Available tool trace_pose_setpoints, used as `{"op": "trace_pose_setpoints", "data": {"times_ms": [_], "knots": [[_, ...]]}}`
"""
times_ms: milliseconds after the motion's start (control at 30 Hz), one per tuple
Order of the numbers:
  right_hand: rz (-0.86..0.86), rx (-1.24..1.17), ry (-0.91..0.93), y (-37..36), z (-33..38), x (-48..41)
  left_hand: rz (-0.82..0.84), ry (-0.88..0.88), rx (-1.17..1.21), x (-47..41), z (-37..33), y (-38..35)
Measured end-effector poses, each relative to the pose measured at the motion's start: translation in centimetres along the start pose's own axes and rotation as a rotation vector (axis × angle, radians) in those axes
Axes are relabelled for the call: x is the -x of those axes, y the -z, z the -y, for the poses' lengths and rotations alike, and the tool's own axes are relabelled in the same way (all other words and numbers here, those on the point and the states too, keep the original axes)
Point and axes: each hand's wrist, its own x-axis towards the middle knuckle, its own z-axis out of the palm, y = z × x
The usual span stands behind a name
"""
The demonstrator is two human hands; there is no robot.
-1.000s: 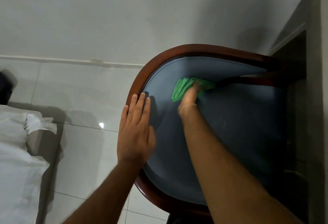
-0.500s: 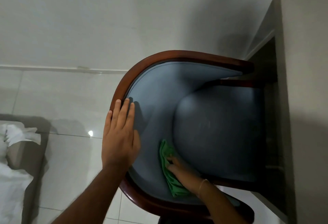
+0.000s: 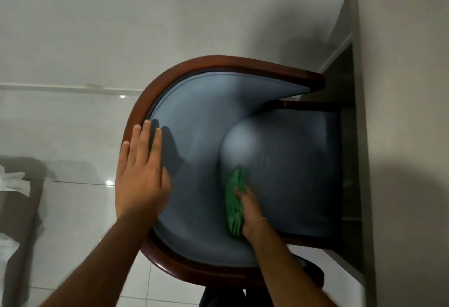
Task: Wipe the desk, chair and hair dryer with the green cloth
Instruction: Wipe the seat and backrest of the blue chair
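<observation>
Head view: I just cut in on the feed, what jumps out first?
A blue-upholstered chair with a curved red-brown wooden frame fills the centre, seen from above and pushed partly under the grey desk at right. The bright green cloth stands out most, pressed by the right hand where the seat meets the backrest. The left hand lies flat on the backrest's left rim.

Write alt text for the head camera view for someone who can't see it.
Seen from above, the right hand presses a green cloth onto the blue padding of a wood-framed chair, where seat meets backrest. The left hand lies flat on the backrest's edge. The chair is tucked against a desk on a white tiled floor.
</observation>
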Motion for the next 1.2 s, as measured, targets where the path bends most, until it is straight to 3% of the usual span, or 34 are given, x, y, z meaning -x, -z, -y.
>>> {"op": "trace_pose_setpoints", "data": {"times_ms": [67, 167, 333, 567, 733, 833, 900, 1100, 1200], "knots": [[-0.188, -0.004, 0.139, 3.1, 2.2, -0.4, -0.025, 0.005, 0.097, 1.3, -1.8, -1.2], [-0.393, 0.18, 0.373, 7.3, 6.5, -2.4, 0.119, -0.042, 0.205, 4.9, -6.8, -4.2], [-0.393, 0.64, 0.56, 8.6, 10.4, -9.0, 0.513, -0.039, 0.139, 10.0, -12.5, -8.7], [-0.114, 1.748, 0.787, 6.1, 8.3, -15.1, 0.633, -0.029, 0.062, 9.4, -12.7, -11.3], [0.376, 1.987, 0.931, 10.3, -0.7, -10.8, 0.762, -0.082, -0.002, 9.0, -11.8, -12.2], [0.469, 2.083, 1.01, 15.2, -2.0, -9.4, 0.809, -0.109, -0.018, 8.9, -12.0, -12.1], [0.314, 2.081, 1.069, 17.1, -0.7, -9.4, 0.811, -0.118, -0.02, 8.8, -12.0, -12.1], [-0.51, 1.696, 0.754, 14.8, 8.7, -14.7, 0.781, -0.119, -0.031, 8.6, -12.5, -12.1], [-0.561, 1.611, 0.699, 11.2, 13.3, -18.3, 0.779, -0.103, -0.025, 8.7, -12.5, -12.5]]}}
